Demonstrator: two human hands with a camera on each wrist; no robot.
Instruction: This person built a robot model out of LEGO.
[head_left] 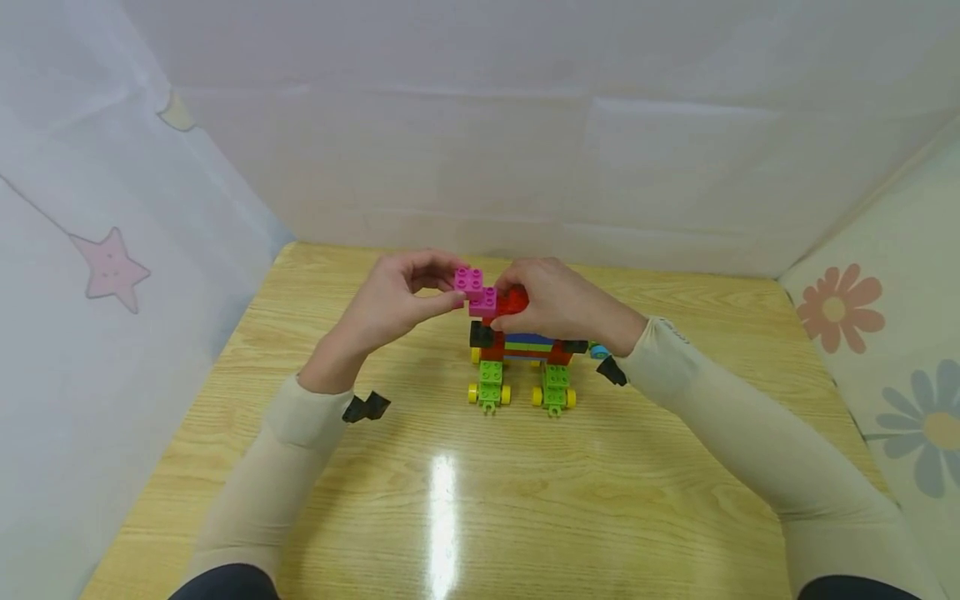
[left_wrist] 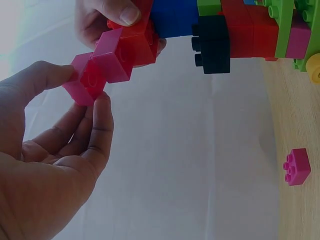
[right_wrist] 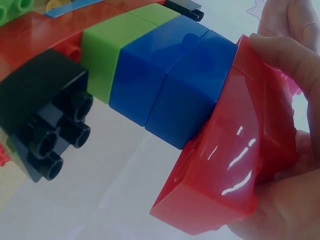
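My left hand (head_left: 390, 300) pinches a pink toy brick (left_wrist: 80, 82) between thumb and fingers. That brick meets a second pink brick (left_wrist: 111, 56), which joins the red bricks (right_wrist: 225, 150) at the top of a toy brick build. My right hand (head_left: 564, 302) grips those red bricks from the right side. Below them, blue bricks (right_wrist: 165, 80) and a lime green brick (right_wrist: 102, 62) form the body's middle. Black bricks (left_wrist: 212, 45) stick out at the sides. Lime green bases (head_left: 491, 379) with yellow wheels (head_left: 506, 394) carry the build on the table.
A loose pink brick (left_wrist: 298, 167) lies on the wooden table (head_left: 360, 500). Near my right wrist, a small blue piece (head_left: 598, 351) shows partly behind the build. A white cloth wall (head_left: 525, 167) stands behind the table's far edge, with printed cloths at both sides.
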